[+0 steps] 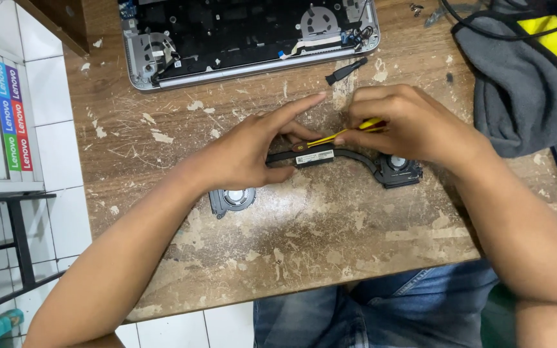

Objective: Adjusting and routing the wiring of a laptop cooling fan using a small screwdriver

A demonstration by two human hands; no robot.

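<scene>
Fingers (278, 173) of the left hand (246, 154) press on the heatsink (330, 156), thumb under its bar, forefinger stretched out flat above. Right hand (414, 125) fingers are pinched shut on a yellow screwdriver (340, 135), its tip meeting the heatsink between both hands. One fan (232, 198) lies below the left fingers on the tabletop (330, 225); beyond the fingers sits an opened laptop (246, 35).

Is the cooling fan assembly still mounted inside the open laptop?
No, the fan assembly lies on the wooden table in front of the laptop, under both hands.
</scene>
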